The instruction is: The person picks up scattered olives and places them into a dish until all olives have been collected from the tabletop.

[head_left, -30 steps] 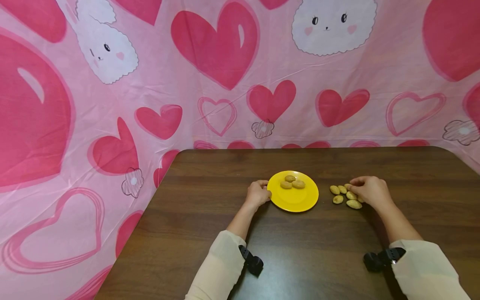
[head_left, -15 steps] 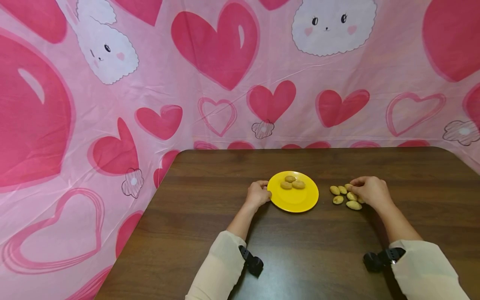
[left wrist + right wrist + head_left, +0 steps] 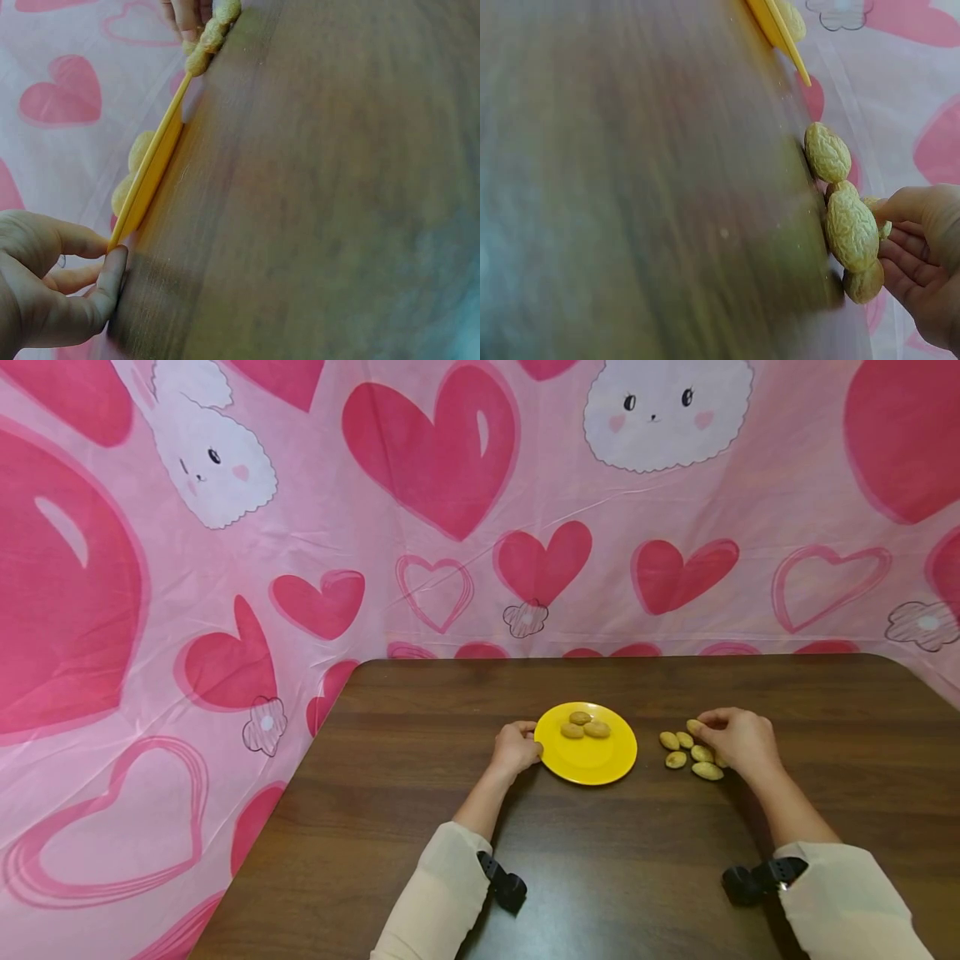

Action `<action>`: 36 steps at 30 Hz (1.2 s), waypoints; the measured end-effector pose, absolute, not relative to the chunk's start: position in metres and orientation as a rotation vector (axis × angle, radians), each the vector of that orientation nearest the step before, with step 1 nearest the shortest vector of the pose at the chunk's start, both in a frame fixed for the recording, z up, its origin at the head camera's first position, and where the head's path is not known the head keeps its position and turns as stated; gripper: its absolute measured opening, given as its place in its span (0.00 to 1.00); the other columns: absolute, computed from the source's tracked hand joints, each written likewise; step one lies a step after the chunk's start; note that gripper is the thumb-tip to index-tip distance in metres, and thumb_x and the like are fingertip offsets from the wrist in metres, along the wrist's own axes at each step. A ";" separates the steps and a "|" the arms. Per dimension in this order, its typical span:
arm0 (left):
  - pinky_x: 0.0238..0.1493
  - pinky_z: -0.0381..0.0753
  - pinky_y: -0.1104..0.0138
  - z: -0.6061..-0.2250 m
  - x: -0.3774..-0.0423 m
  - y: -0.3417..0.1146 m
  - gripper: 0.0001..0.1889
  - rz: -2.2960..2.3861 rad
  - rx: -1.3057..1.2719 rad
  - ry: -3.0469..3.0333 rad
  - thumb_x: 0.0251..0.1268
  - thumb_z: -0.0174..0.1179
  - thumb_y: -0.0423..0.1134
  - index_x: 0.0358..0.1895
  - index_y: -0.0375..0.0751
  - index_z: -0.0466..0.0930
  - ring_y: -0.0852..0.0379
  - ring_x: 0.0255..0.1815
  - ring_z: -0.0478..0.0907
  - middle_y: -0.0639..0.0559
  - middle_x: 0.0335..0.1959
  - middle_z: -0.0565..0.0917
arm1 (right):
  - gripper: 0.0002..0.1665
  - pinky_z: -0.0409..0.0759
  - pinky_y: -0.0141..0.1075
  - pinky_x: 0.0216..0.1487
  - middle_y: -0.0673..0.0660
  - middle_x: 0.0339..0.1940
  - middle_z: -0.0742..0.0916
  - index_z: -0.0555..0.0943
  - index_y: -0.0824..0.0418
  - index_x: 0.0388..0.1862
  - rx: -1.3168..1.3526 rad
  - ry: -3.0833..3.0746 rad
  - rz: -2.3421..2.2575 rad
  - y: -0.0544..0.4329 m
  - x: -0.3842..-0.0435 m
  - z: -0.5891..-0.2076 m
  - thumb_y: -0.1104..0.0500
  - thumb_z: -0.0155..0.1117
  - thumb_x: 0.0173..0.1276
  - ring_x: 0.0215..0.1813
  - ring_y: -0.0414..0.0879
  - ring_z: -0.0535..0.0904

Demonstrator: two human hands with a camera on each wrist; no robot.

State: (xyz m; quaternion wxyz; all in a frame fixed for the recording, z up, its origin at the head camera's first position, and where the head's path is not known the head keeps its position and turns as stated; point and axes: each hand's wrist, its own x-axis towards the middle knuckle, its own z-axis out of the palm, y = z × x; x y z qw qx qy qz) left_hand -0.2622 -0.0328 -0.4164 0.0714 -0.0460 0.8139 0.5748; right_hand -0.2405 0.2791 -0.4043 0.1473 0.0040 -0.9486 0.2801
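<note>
My left hand (image 3: 516,750) grips the near-left rim of a round yellow plate (image 3: 588,766), thumb below and fingers at the edge, as the left wrist view shows. On the plate sit 3 wrinkled, yellow-brown oval pieces (image 3: 597,729), like dried fruit or nuts. To the right, my right hand (image 3: 744,745) pinches another such oval piece (image 3: 694,727) between thumb and fingertips. Several more oval pieces (image 3: 707,771) lie on the table just below and left of that hand. In the right wrist view, a nearer oval piece (image 3: 853,232) partly hides the pinched one.
All of this is on a dark brown wooden table (image 3: 630,860) with rounded far corners. Behind it hangs a pink cloth (image 3: 555,493) printed with hearts and white animal faces. The pile is a short way right of the plate.
My right hand has lifted slightly up and left, bringing one oval piece a little away from the pile. The left hand and the plate stay where they were.
</note>
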 end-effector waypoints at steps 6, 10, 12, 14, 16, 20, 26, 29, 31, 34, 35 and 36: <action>0.29 0.81 0.69 -0.417 -0.263 -0.032 0.24 1.738 -0.148 2.439 0.51 0.56 0.18 0.56 0.30 0.74 0.58 0.28 0.76 0.47 0.32 0.78 | 0.16 0.71 0.55 0.43 0.67 0.33 0.84 0.84 0.68 0.35 0.037 -2.683 0.818 0.272 -0.241 -0.403 0.53 0.63 0.61 0.42 0.66 0.76; 0.29 0.81 0.69 -0.417 -0.263 -0.032 0.24 1.733 -0.150 2.443 0.51 0.56 0.18 0.55 0.30 0.74 0.58 0.28 0.76 0.47 0.32 0.78 | 0.15 0.71 0.55 0.42 0.68 0.35 0.84 0.84 0.67 0.35 0.067 -2.665 0.818 0.267 -0.242 -0.404 0.54 0.64 0.61 0.41 0.66 0.76; 0.29 0.81 0.69 -0.417 -0.263 -0.032 0.24 1.731 -0.152 2.443 0.51 0.56 0.19 0.56 0.30 0.74 0.58 0.28 0.76 0.47 0.32 0.78 | 0.16 0.71 0.54 0.42 0.68 0.35 0.84 0.84 0.67 0.35 0.074 -2.661 0.829 0.265 -0.243 -0.404 0.54 0.64 0.62 0.40 0.65 0.76; 0.29 0.81 0.69 -0.417 -0.263 -0.032 0.24 1.735 -0.155 2.437 0.51 0.56 0.19 0.56 0.30 0.74 0.58 0.29 0.76 0.47 0.33 0.78 | 0.16 0.72 0.54 0.41 0.67 0.36 0.84 0.84 0.67 0.36 0.081 -2.664 0.836 0.263 -0.244 -0.405 0.53 0.63 0.62 0.40 0.63 0.76; 0.30 0.81 0.68 -0.417 -0.263 -0.032 0.24 1.738 -0.155 2.433 0.51 0.56 0.18 0.56 0.30 0.74 0.58 0.29 0.76 0.47 0.33 0.78 | 0.17 0.72 0.53 0.40 0.67 0.36 0.84 0.84 0.67 0.37 0.088 -2.668 0.851 0.260 -0.244 -0.405 0.52 0.63 0.62 0.39 0.62 0.76; 0.29 0.81 0.68 -0.418 -0.264 -0.032 0.24 1.734 -0.150 2.443 0.50 0.56 0.19 0.55 0.30 0.74 0.58 0.29 0.77 0.47 0.33 0.78 | 0.19 0.73 0.52 0.40 0.67 0.37 0.84 0.84 0.67 0.38 0.091 -2.679 0.878 0.254 -0.246 -0.404 0.51 0.63 0.62 0.38 0.61 0.76; 0.28 0.81 0.69 -0.419 -0.265 -0.032 0.24 1.729 -0.153 2.447 0.51 0.56 0.19 0.55 0.31 0.75 0.58 0.28 0.76 0.48 0.32 0.78 | 0.18 0.72 0.54 0.44 0.68 0.38 0.83 0.84 0.68 0.38 0.132 -2.665 0.886 0.244 -0.249 -0.403 0.53 0.64 0.62 0.40 0.62 0.76; 0.28 0.81 0.70 -0.419 -0.266 -0.032 0.24 1.724 -0.154 2.451 0.51 0.56 0.19 0.55 0.31 0.75 0.58 0.27 0.76 0.48 0.32 0.78 | 0.19 0.73 0.55 0.44 0.67 0.39 0.83 0.83 0.68 0.39 0.137 -2.670 0.903 0.239 -0.251 -0.403 0.52 0.64 0.62 0.40 0.62 0.76; 0.28 0.81 0.70 -0.419 -0.266 -0.032 0.24 1.720 -0.154 2.455 0.51 0.56 0.19 0.55 0.31 0.75 0.58 0.27 0.76 0.47 0.32 0.78 | 0.19 0.73 0.54 0.44 0.67 0.39 0.83 0.84 0.67 0.39 0.135 -2.673 0.913 0.236 -0.252 -0.403 0.51 0.64 0.62 0.40 0.61 0.76; 0.29 0.81 0.69 -0.418 -0.265 -0.032 0.24 1.718 -0.152 2.456 0.51 0.56 0.19 0.55 0.31 0.75 0.58 0.28 0.76 0.47 0.32 0.78 | 0.18 0.74 0.53 0.43 0.65 0.38 0.83 0.84 0.67 0.38 0.147 -2.670 0.920 0.232 -0.254 -0.404 0.52 0.65 0.61 0.38 0.59 0.76; 0.29 0.81 0.69 -0.418 -0.265 -0.032 0.24 1.721 -0.153 2.452 0.51 0.56 0.19 0.55 0.31 0.75 0.58 0.28 0.77 0.47 0.32 0.78 | 0.18 0.74 0.53 0.43 0.65 0.38 0.84 0.84 0.66 0.38 0.152 -2.672 0.919 0.230 -0.255 -0.404 0.52 0.65 0.61 0.38 0.58 0.76; 0.29 0.81 0.69 -0.418 -0.265 -0.032 0.24 1.723 -0.153 2.449 0.51 0.56 0.19 0.56 0.31 0.75 0.58 0.29 0.77 0.47 0.33 0.78 | 0.17 0.74 0.52 0.42 0.65 0.38 0.84 0.84 0.66 0.38 0.155 -2.674 0.920 0.229 -0.255 -0.404 0.52 0.65 0.61 0.38 0.58 0.76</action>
